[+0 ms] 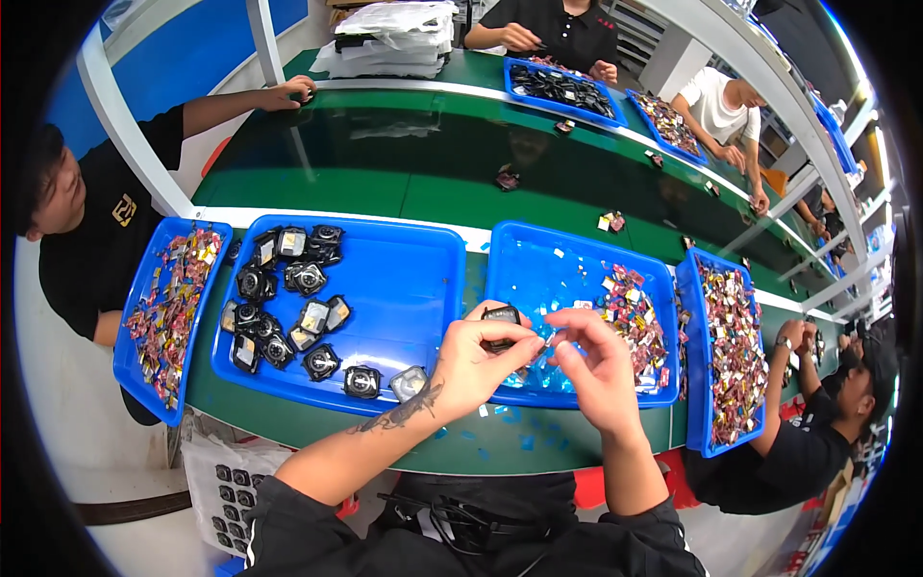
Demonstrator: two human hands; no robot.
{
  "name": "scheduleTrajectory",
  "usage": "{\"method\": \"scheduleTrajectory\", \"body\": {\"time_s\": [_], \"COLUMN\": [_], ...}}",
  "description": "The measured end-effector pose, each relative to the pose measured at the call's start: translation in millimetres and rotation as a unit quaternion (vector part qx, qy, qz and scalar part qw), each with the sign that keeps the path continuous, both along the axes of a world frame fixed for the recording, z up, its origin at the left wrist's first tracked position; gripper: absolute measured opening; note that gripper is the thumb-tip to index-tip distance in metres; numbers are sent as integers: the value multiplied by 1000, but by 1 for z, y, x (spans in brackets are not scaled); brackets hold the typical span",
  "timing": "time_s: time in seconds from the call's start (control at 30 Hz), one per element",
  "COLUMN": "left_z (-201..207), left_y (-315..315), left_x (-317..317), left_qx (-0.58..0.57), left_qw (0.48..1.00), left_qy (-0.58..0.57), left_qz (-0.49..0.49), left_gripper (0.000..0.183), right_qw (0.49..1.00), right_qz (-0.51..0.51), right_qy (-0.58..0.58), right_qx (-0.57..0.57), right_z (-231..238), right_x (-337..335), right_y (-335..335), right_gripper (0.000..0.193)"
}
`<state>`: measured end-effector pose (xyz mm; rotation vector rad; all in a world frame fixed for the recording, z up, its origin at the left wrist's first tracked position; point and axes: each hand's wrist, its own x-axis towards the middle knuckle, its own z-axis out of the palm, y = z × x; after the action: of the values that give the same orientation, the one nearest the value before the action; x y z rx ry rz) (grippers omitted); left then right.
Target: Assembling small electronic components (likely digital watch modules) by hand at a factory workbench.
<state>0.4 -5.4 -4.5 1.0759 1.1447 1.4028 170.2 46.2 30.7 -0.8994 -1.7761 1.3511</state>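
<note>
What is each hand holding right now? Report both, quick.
Left hand: closed on a small black square part.
Right hand: fingers pinched at the part's edge; whether it grips anything itself cannot be told.

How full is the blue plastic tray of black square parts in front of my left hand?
Partly full: the blue plastic tray holds black square parts only along its left and front, the right half bare.

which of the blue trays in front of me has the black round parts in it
The wide blue tray just left of your left hand. It holds black round parts; the neighbouring trays hold small colourful pieces or scraps instead.
</note>
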Motion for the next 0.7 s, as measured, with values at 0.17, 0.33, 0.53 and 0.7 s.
{"method": "scheduleTrajectory", "body": {"time_s": [0.17,0.33,0.53,0.7], "left_z": [4,4,-1,7], "left_y": [-4,-5,2,-1], "left_x": [2,5,3,0], "left_qx": [72,52,13,-72], "left_qw": [996,995,1000,995], "left_qy": [49,82,0,-71], "left_qz": [29,8,11,-20], "left_gripper": [12,14,10,12], "right_qw": [1000,965,850,939], "right_qz": [-11,-12,-51,-88], "right_qy": [-23,-125,-166,-160], "right_qx": [3,230,497,291], "right_z": [7,8,0,-13], "right_x": [-6,-3,-7,6], "right_y": [6,12,-2,6], "right_gripper": [7,10,16,8]}}
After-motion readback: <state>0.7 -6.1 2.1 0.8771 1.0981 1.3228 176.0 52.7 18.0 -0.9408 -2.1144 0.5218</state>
